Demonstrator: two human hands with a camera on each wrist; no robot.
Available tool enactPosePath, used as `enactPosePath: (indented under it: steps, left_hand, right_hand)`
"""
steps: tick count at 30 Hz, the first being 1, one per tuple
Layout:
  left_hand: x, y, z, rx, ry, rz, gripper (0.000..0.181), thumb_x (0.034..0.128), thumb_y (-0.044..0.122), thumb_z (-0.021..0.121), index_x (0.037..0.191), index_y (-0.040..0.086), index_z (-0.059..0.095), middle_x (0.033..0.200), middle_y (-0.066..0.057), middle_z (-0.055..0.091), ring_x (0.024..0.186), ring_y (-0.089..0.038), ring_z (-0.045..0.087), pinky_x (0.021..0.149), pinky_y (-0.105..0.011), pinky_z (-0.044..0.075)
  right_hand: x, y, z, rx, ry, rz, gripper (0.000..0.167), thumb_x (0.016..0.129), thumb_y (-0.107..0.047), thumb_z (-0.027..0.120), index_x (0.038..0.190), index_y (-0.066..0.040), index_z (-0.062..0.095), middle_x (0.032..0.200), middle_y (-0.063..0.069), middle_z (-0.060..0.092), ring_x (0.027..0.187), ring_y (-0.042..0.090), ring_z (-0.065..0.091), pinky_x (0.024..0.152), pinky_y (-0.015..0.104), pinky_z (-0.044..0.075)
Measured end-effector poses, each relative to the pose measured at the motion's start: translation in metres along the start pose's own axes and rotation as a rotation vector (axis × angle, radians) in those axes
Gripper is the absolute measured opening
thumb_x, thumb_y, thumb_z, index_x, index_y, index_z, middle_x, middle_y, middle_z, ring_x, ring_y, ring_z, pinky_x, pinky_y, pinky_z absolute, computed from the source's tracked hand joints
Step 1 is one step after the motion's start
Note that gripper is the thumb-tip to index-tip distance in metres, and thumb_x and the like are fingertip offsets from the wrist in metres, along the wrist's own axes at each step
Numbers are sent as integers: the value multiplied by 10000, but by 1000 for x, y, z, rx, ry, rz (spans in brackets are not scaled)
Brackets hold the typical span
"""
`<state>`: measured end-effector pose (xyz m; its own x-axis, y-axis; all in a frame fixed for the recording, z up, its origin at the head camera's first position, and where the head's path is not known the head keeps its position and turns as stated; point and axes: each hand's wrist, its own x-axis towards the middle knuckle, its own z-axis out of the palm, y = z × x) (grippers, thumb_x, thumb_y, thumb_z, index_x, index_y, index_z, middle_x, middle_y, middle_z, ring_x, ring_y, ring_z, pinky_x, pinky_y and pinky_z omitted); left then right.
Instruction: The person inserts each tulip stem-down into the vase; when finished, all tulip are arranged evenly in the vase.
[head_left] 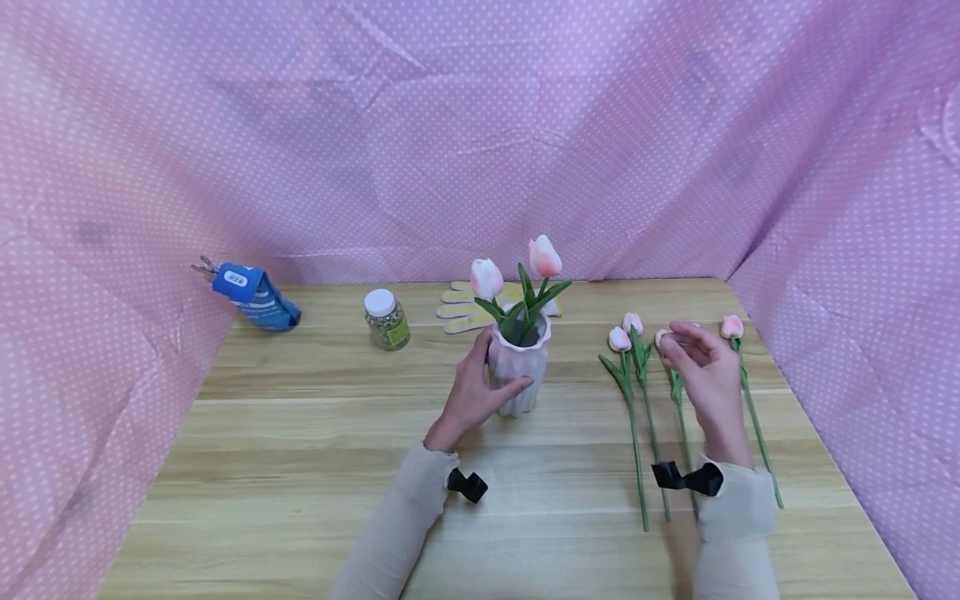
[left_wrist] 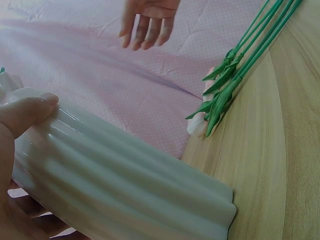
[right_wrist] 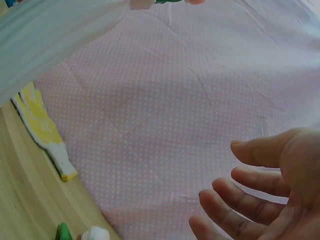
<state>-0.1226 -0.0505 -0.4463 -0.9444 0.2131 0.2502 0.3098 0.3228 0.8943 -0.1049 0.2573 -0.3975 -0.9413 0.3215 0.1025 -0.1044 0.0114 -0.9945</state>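
Observation:
A white ribbed vase (head_left: 520, 375) with a wavy rim stands on the table, and two pink-and-white artificial tulips (head_left: 545, 257) rise from it. My left hand (head_left: 480, 387) grips the vase from its left side, thumb across the front, as the left wrist view also shows on the glossy vase wall (left_wrist: 115, 165). Above the loose tulips (head_left: 619, 340) on the right hovers my right hand (head_left: 705, 367). Its fingers (right_wrist: 250, 200) are loosely bent with nothing between them. Several tulips lie there side by side, stems toward me; the hand partly covers one bloom.
Behind the vase lies a yellow-and-white work glove (head_left: 461, 308). Left of it stands a white-capped jar (head_left: 387, 321), and farther left a blue bag (head_left: 258, 298) with a clip. A pink dotted cloth (head_left: 465, 133) hangs along the wooden table's (head_left: 300, 467) back and sides.

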Motion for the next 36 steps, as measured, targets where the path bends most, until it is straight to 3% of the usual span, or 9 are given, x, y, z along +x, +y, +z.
enactPosePath:
  steps: [9, 13, 16, 18, 20, 25, 27, 30, 36]
  left_hand:
    - [0, 0, 0, 5, 1, 0, 855, 818, 246, 832, 1517, 153, 348, 1481, -107, 518, 1374, -320, 517, 1110, -552, 458]
    - [0, 0, 0, -1, 2, 6, 836, 818, 242, 832, 1503, 151, 361, 1475, -103, 523, 1378, -317, 515, 1115, -553, 452]
    - [0, -1, 0, -4, 2, 9, 822, 815, 237, 835, 1490, 152, 373, 1467, -99, 528, 1380, -312, 513, 1120, -551, 448]
    - [0, -1, 0, -3, 3, 13, 818, 814, 238, 836, 1486, 149, 376, 1464, -102, 530, 1378, -314, 515, 1118, -551, 451]
    - [0, -1, 0, -5, 3, 13, 827, 812, 234, 838, 1492, 151, 374, 1465, -101, 529, 1378, -312, 515, 1117, -547, 452]
    - [0, -2, 0, -7, 0, 8, 849, 817, 240, 834, 1513, 162, 355, 1481, -90, 518, 1384, -303, 510, 1123, -539, 450]
    - [0, -2, 1, -6, 0, 7, 848, 818, 246, 833, 1514, 165, 354, 1482, -86, 518, 1384, -299, 510, 1123, -537, 450]
    - [0, -1, 1, -4, 0, 6, 845, 818, 251, 833, 1510, 162, 359, 1479, -88, 521, 1382, -300, 512, 1120, -539, 454]
    - [0, -1, 1, -14, -3, 6, 845, 824, 252, 829, 1516, 163, 352, 1487, -87, 512, 1391, -303, 503, 1123, -544, 449]
  right_hand:
    - [-6, 26, -11, -150, -6, 43, 274, 914, 4, 682, 1000, -256, 687, 849, -185, 682, 758, -61, 663, 648, 114, 563]
    - [-10, 34, -14, -255, -59, 75, 216, 942, -40, 662, 1151, -91, 658, 884, -227, 643, 803, -90, 645, 690, 127, 581]
    - [-13, 40, -16, -343, -99, 92, 374, 967, -92, 644, 1292, 72, 559, 903, -271, 596, 821, -122, 618, 715, 140, 590]
    - [-14, 44, -17, -394, -118, 106, 445, 974, -113, 639, 1342, 106, 515, 912, -274, 579, 818, -140, 604, 719, 148, 594]
    - [-16, 48, -17, -440, -132, 114, 471, 974, -126, 642, 1360, 107, 507, 960, -193, 610, 804, -147, 592, 711, 154, 597]
    - [-19, 60, -15, -538, -158, 131, 466, 964, -114, 647, 1359, 98, 522, 1139, 230, 655, 765, -167, 561, 657, 132, 577]
    - [-20, 64, -14, -576, -168, 140, 456, 962, -117, 649, 1351, 91, 532, 1192, 301, 636, 760, -168, 551, 641, 122, 560]
    - [-22, 68, -13, -627, -186, 160, 468, 966, -142, 651, 1362, 76, 529, 1217, 308, 635, 817, -80, 606, 646, 143, 568]
    - [-26, 73, -12, -697, -229, 194, 514, 987, -212, 628, 1408, 48, 491, 1247, 280, 632, 1073, 335, 685, 679, 169, 584]
